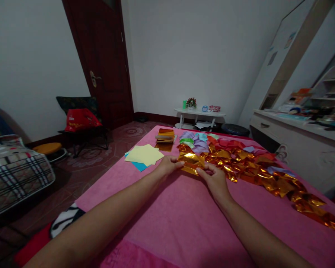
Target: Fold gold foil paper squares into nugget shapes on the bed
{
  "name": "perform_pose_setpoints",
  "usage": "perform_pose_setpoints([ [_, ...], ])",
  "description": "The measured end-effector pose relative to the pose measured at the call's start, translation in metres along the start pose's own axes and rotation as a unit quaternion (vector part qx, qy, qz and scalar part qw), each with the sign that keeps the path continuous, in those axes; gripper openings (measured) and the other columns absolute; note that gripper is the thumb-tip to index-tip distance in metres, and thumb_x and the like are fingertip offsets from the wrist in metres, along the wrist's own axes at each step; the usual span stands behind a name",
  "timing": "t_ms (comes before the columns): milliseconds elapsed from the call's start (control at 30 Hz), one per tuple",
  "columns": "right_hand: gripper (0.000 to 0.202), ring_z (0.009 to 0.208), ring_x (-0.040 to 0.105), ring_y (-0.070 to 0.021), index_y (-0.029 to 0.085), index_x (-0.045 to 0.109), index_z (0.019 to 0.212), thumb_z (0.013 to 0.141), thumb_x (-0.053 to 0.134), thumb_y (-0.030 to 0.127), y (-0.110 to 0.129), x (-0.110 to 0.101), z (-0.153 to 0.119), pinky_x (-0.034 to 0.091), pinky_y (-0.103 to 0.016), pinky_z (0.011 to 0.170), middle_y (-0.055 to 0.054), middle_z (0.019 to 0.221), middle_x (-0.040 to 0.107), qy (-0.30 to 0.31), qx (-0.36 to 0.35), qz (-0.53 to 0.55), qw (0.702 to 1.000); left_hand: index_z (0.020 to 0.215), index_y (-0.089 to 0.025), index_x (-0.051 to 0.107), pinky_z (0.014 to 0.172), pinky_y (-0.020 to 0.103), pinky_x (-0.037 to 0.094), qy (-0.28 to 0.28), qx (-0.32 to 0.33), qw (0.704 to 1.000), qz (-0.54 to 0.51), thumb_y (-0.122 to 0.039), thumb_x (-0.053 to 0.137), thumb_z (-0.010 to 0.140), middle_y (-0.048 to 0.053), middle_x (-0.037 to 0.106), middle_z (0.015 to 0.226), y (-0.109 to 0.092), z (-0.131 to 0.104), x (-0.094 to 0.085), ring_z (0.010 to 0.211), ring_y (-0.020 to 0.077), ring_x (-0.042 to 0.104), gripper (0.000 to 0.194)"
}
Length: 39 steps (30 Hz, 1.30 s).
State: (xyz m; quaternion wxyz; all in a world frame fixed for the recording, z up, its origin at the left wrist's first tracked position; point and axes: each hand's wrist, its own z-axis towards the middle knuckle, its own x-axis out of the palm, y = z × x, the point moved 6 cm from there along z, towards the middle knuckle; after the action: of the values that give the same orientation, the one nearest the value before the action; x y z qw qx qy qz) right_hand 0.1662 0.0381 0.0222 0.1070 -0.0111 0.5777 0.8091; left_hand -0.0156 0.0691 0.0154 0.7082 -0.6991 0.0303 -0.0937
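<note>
A shiny gold foil sheet [192, 160] is stretched between my two hands above the pink cloth [178, 216]. My left hand [170, 165] pinches its left edge, and my right hand [213, 178] grips its lower right corner. Left of my left hand lie pale yellow paper sheets [143, 153] with blue paper [139, 166] beneath. Just behind them sits a stack of gold foil [166, 136]. Crumpled or folded gold foil pieces [251, 169] spread along the right side, with purple pieces [200, 146], green and red ones towards the back.
A white low table [199, 111] with a small plant stands by the back wall. At the left are a chair with a red bag [82, 120] and a plaid-covered seat [15, 175]. A cluttered white dresser [301, 137] is on the right.
</note>
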Motion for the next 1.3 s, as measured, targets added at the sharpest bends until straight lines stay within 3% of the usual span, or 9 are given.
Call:
perform_pose_setpoints([
  [100, 0.028, 0.067, 0.058, -0.0186, 0.019, 0.07, 0.075, 0.073, 0.066, 0.047, -0.011, -0.001, 0.0, 0.044, -0.028, 0.062, -0.001, 0.072, 0.067, 0.005, 0.011, 0.053, 0.999, 0.066, -0.009, 0.07, 0.051, 0.021, 0.035, -0.023, 0.046, 0.999, 0.014, -0.025, 0.075, 0.061, 0.001, 0.062, 0.057, 0.007, 0.002, 0.006, 0.048, 0.0076, 0.047, 0.018],
  [300, 0.029, 0.068, 0.059, -0.0191, 0.018, 0.073, 0.08, 0.071, 0.07, 0.045, -0.017, -0.009, -0.002, 0.047, -0.03, 0.064, -0.002, 0.073, 0.069, -0.041, 0.021, 0.094, 0.994, 0.088, -0.01, 0.073, 0.066, 0.026, 0.047, 0.049, 0.082, 0.995, -0.036, -0.028, 0.078, 0.059, 0.006, 0.072, 0.082, 0.01, -0.013, 0.022, 0.067, 0.0156, 0.062, 0.035],
  [533, 0.025, 0.067, 0.058, -0.0191, 0.018, 0.071, 0.07, 0.068, 0.071, 0.043, -0.001, -0.004, -0.011, 0.046, -0.029, 0.062, -0.002, 0.071, 0.068, -0.026, -0.006, 0.051, 0.998, 0.087, -0.007, 0.073, 0.066, 0.029, 0.049, -0.01, 0.077, 0.996, -0.032, -0.042, 0.074, 0.066, 0.009, 0.072, 0.08, 0.009, -0.02, 0.017, 0.067, 0.0181, 0.063, 0.04],
  [833, 0.024, 0.068, 0.06, -0.0182, 0.019, 0.073, 0.076, 0.069, 0.07, 0.042, -0.016, -0.009, -0.008, 0.047, -0.03, 0.065, -0.002, 0.075, 0.069, -0.043, 0.02, 0.13, 0.99, 0.075, -0.011, 0.071, 0.069, 0.027, 0.046, -0.017, 0.17, 0.985, 0.039, -0.042, 0.064, 0.076, 0.006, 0.067, 0.082, -0.002, -0.024, 0.017, 0.075, 0.0174, 0.059, 0.032],
  [1033, 0.022, 0.067, 0.062, -0.0184, 0.018, 0.073, 0.073, 0.06, 0.077, 0.036, -0.021, -0.012, -0.009, 0.049, -0.032, 0.069, -0.003, 0.073, 0.071, -0.08, 0.072, 0.177, 0.978, 0.057, -0.013, 0.061, 0.062, 0.024, 0.041, -0.037, 0.191, 0.977, 0.091, -0.043, 0.058, 0.081, 0.002, 0.06, 0.067, -0.006, -0.026, 0.015, 0.065, 0.0132, 0.052, 0.039],
  [1200, 0.025, 0.062, 0.06, -0.0168, 0.017, 0.071, 0.069, 0.056, 0.079, 0.037, -0.02, -0.012, -0.009, 0.049, -0.031, 0.064, -0.003, 0.069, 0.07, -0.085, 0.08, 0.192, 0.974, 0.075, -0.014, 0.073, 0.06, 0.024, 0.044, -0.075, 0.197, 0.972, 0.104, -0.035, 0.065, 0.074, 0.005, 0.067, 0.079, -0.008, -0.025, 0.009, 0.07, 0.0158, 0.058, 0.022],
  [1300, 0.025, 0.061, 0.06, -0.0162, 0.017, 0.07, 0.067, 0.055, 0.08, 0.037, -0.02, -0.013, -0.009, 0.049, -0.029, 0.061, -0.002, 0.067, 0.07, -0.091, 0.079, 0.197, 0.973, 0.075, -0.016, 0.074, 0.063, 0.025, 0.046, -0.108, 0.225, 0.962, 0.114, -0.03, 0.068, 0.072, 0.006, 0.069, 0.081, -0.014, -0.027, 0.007, 0.073, 0.0166, 0.06, 0.016],
])
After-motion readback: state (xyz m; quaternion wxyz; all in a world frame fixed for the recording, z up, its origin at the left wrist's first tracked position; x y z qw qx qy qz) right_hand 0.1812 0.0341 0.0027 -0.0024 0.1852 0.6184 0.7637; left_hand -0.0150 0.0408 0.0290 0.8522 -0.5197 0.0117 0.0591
